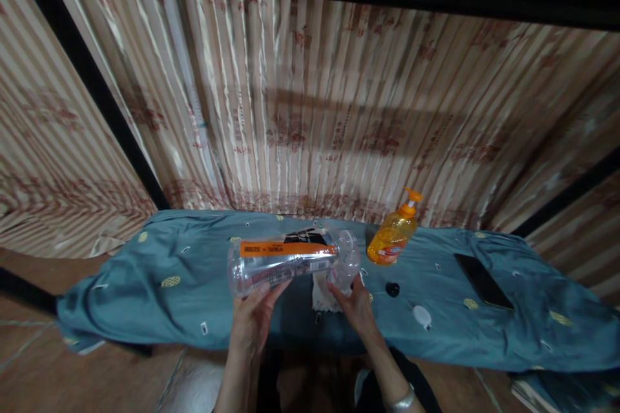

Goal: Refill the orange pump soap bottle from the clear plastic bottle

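1. The clear bottle (293, 258) I hold hides most of the white cloth (323, 297) behind it.
2. The bottle's label print is too small to read.
3. My forearms are cut off by the bottom edge.
4. The blue cover (169, 271) hides whatever lies beneath it.
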A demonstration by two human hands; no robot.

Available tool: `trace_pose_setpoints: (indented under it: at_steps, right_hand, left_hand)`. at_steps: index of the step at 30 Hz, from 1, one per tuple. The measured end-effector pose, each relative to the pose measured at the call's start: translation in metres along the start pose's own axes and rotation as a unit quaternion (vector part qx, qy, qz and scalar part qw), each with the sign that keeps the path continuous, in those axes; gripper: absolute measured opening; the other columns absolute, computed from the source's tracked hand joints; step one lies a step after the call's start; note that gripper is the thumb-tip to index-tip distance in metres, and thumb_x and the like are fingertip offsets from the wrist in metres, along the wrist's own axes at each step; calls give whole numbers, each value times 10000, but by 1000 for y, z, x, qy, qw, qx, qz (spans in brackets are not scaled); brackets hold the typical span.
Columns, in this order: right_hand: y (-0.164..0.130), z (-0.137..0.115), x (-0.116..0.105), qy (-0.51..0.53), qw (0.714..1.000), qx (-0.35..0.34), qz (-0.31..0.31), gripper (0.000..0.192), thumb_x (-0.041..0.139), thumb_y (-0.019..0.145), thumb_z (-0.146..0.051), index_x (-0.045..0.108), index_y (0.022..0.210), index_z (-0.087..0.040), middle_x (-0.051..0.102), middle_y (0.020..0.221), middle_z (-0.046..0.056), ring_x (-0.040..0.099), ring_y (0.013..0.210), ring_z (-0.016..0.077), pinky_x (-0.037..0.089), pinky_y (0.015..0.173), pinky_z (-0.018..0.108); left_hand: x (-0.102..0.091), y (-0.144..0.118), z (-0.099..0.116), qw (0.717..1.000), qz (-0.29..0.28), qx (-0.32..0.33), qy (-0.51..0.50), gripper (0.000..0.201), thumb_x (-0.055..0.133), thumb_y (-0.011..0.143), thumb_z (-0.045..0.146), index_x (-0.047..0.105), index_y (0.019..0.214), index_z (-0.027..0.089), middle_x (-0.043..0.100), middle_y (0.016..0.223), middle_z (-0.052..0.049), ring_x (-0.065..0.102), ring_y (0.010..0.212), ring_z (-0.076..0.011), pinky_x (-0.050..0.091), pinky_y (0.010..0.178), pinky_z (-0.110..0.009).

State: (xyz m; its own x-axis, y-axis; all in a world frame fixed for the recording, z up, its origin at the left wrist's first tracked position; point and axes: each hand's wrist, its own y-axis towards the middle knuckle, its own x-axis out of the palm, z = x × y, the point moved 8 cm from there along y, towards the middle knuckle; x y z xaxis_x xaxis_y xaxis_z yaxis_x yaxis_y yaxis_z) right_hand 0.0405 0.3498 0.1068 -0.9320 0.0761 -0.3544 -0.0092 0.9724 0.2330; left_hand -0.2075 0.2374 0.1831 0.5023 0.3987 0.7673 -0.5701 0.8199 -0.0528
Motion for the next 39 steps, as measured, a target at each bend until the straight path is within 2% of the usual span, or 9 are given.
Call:
trace_pose_setpoints:
  at_steps: [6,13,17,21,26,31,36,39]
  right_hand:
    - [0,2,4,-2,1000,13,-13,503,731,781,-464,626,1208,-221,806,1031,108,778,957,337,624,867,487]
    - [-1,-1,7,4,1000,-12,-15,475,730,794,-439,629,1194,-203,803,1054,111,782,950,319,629,853,452]
    - [-1,-1,6,-5,1000,-8,-16,491,721,792,-462,622,1195,-200,804,1044,104,783,953,320,630,846,448]
    - [-1,-3,7,-1,1000,-2,-26,519,705,797,-457,601,1237,-201,794,1098,114,771,1014,327,621,903,466]
    - [0,-3,8,4,1000,4,-31,554,691,797,-444,590,1265,-166,784,1129,132,764,1035,326,612,931,482]
    - [0,-4,8,6,999,-9,-30,570,701,800,-438,579,1290,-174,775,1162,131,751,1069,328,596,954,510]
    - [0,-2,8,4,1000,4,-27,551,691,789,-448,590,1269,-196,778,1128,123,756,1042,343,597,936,526]
    - [0,-1,9,-6,1000,5,-30,528,687,788,-450,597,1257,-225,779,1108,101,759,1025,340,605,914,512]
  left_hand:
    - [2,-2,1,1000,27,2,8,493,959,496,207,777,954,193,798,945,-76,757,928,-324,628,865,-589]
    - [4,-5,0,1000,15,22,12,457,896,628,192,763,1063,231,788,991,-50,744,991,-292,623,907,-547]
    - [8,-5,-2,1000,-3,14,20,428,902,628,208,769,1032,253,792,999,-34,747,984,-272,628,917,-516]
    - [7,-4,1,1000,8,23,20,498,930,581,198,765,1047,260,795,1023,-37,752,985,-273,654,856,-474]
    - [9,-2,2,999,13,11,42,477,953,541,213,771,982,237,794,960,-42,759,948,-302,632,898,-551]
    - [8,-2,3,998,41,16,49,564,961,474,234,755,999,234,792,953,-43,754,945,-320,630,883,-575]
    - [9,-3,3,997,30,12,66,497,942,514,275,755,973,242,791,984,-56,738,1020,-341,612,918,-584]
    - [7,-4,3,998,47,15,50,432,954,478,267,729,846,233,784,905,-39,741,996,-343,597,937,-605]
